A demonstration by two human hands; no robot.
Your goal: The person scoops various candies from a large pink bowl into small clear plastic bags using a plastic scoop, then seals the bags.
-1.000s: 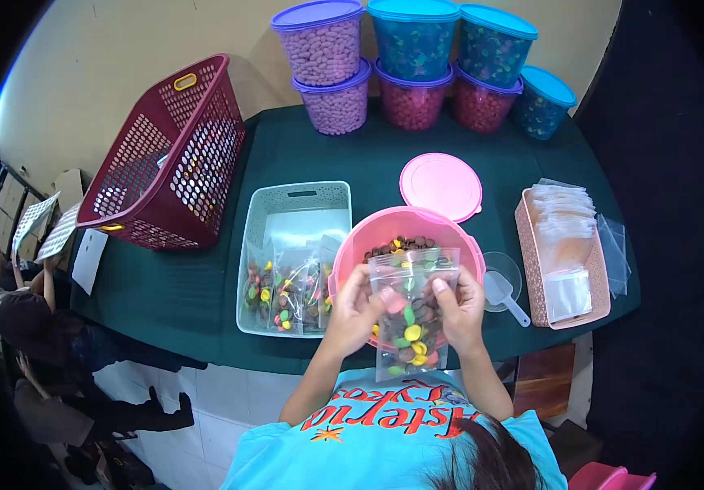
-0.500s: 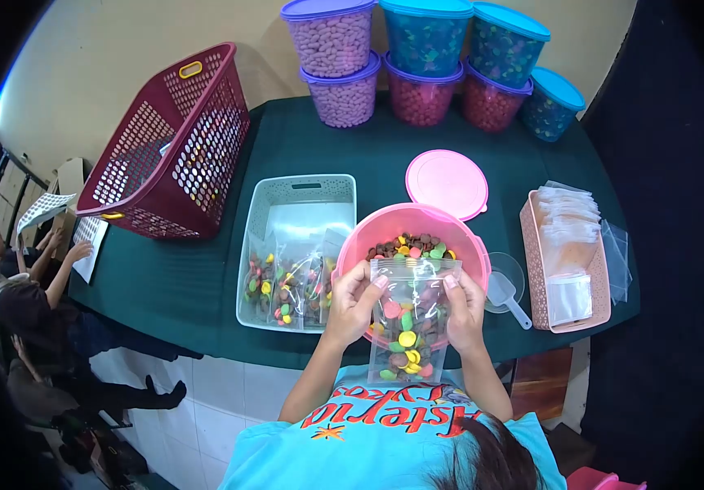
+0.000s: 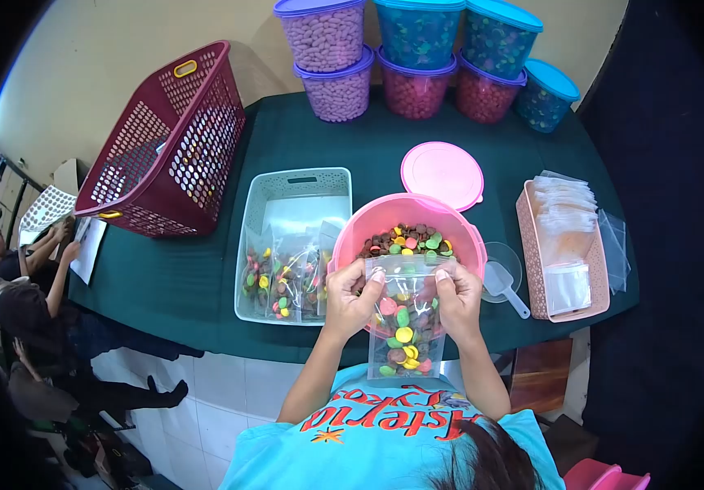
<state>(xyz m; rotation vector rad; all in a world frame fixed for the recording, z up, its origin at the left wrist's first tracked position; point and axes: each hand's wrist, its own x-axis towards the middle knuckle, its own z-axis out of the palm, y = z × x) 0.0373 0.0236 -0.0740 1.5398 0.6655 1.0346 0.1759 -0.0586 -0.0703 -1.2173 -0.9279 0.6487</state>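
Note:
Both my hands hold a clear zip bag (image 3: 405, 322) of coloured candy discs upright in front of me. My left hand (image 3: 350, 296) pinches its top left corner, and my right hand (image 3: 456, 296) pinches the top right. The bag hangs just in front of a pink tub (image 3: 368, 231) filled with the same brown, yellow, green and pink candies. The bag's lower half holds the candies; its top edge lies between my thumbs and fingers.
A grey basket (image 3: 293, 186) with several filled bags sits left of the tub. A pink lid (image 3: 442, 174) lies behind it, a clear scoop (image 3: 503, 282) to the right, then a pink tray (image 3: 532, 269) of empty bags. A maroon basket (image 3: 168, 147) and stacked candy tubs (image 3: 417, 57) stand further back. People sit at far left.
The bag has dropped slightly lower in front of the tub, and my fingers have slid along its top edge. The camera shifted a little.

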